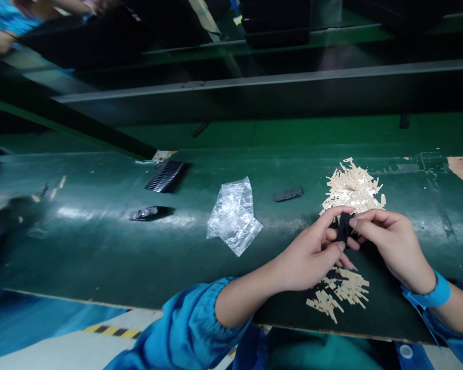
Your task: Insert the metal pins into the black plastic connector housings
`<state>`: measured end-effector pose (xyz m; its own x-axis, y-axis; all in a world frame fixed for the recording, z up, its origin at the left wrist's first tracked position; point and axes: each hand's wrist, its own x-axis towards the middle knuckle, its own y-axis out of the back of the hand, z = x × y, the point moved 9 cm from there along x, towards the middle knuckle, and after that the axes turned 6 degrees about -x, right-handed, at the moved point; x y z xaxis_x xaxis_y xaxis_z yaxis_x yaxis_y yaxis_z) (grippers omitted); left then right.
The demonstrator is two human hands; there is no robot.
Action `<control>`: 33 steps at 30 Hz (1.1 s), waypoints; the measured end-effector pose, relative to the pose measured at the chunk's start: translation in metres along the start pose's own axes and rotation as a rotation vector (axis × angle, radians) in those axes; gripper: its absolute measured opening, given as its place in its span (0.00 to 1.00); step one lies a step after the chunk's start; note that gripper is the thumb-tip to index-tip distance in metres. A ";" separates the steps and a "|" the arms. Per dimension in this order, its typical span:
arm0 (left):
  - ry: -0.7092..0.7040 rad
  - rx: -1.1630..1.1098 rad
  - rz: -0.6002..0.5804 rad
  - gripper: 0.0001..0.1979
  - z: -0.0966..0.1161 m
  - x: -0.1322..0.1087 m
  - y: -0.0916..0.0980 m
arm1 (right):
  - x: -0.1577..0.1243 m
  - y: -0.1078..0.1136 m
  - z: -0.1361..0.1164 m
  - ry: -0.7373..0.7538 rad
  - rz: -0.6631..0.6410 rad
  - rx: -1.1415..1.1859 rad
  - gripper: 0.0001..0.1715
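My left hand (pixel 312 252) grips a small black rectangular part (pixel 343 229) between thumb and fingers, at the right of the bench. From the other side my right hand (pixel 389 239) pinches at the top of this part; whether a small piece sits between its fingertips is hidden. Just beyond both hands lies a heap of small cream-coloured flat pieces (pixel 353 185). Nearer to me, below the left hand, is a smaller spread of similar cream pieces (pixel 347 288), some with dark ends.
A flat black part (pixel 287 194) lies left of the heap. Clear plastic bags (pixel 234 216) rest mid-bench, with a ribbed black stack (pixel 165 176) and a black wrapped item (pixel 149 213) further left. A green post (pixel 100 128) slants down to the bench. A co-worker's hand (pixel 0 43) shows top left.
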<state>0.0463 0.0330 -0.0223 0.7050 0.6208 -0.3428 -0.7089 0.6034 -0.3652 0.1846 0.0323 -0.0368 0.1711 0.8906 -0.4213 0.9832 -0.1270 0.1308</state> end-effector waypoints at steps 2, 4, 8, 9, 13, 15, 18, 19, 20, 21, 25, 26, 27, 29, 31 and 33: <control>0.003 0.002 -0.003 0.30 -0.001 0.000 0.000 | 0.000 -0.001 0.001 -0.005 -0.005 0.003 0.10; 0.008 -0.001 -0.010 0.29 -0.002 0.000 0.000 | 0.000 -0.001 0.001 -0.008 -0.014 0.012 0.10; 0.001 -0.013 -0.012 0.29 -0.002 0.000 0.000 | 0.000 -0.005 0.001 0.013 -0.067 0.032 0.11; 0.000 -0.018 -0.013 0.29 -0.001 0.000 0.001 | -0.001 -0.006 0.000 0.019 -0.079 0.032 0.11; -0.001 -0.028 -0.022 0.28 -0.001 0.000 0.000 | -0.001 -0.007 -0.002 0.025 -0.090 0.024 0.11; -0.001 -0.030 -0.027 0.28 -0.001 0.000 0.000 | -0.001 -0.007 -0.002 0.022 -0.083 0.025 0.11; -0.002 -0.038 -0.031 0.27 -0.001 0.000 0.000 | 0.000 -0.006 -0.002 0.014 -0.076 0.030 0.11; -0.002 -0.041 -0.033 0.27 -0.001 0.000 -0.001 | 0.000 -0.006 -0.002 0.009 -0.075 0.030 0.11; -0.002 -0.044 -0.034 0.27 -0.001 -0.001 -0.001 | 0.000 -0.006 -0.002 0.005 -0.077 0.031 0.11; 0.001 -0.046 -0.035 0.27 -0.001 -0.001 -0.001 | 0.000 -0.006 -0.002 0.001 -0.078 0.033 0.11; 0.015 -0.054 -0.042 0.26 0.000 -0.001 -0.002 | 0.000 -0.007 -0.002 -0.017 -0.103 0.046 0.11; 0.017 -0.056 -0.045 0.26 0.001 -0.001 -0.002 | 0.000 -0.007 -0.001 -0.025 -0.104 0.050 0.11; 0.021 -0.060 -0.049 0.26 0.001 -0.001 -0.002 | 0.000 -0.007 -0.001 -0.032 -0.101 0.053 0.11; 0.029 -0.067 -0.055 0.26 0.000 -0.001 -0.002 | 0.000 -0.007 0.000 -0.042 -0.096 0.057 0.11; 0.031 -0.073 -0.057 0.26 0.000 -0.001 -0.002 | -0.001 -0.007 0.000 -0.044 -0.101 0.056 0.10; 0.027 -0.078 -0.055 0.26 0.000 -0.001 -0.002 | -0.002 -0.008 -0.001 -0.037 -0.111 0.058 0.11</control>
<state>0.0469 0.0308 -0.0211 0.7436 0.5736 -0.3436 -0.6665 0.5945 -0.4499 0.1765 0.0324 -0.0362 0.0623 0.8841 -0.4631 0.9981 -0.0546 0.0300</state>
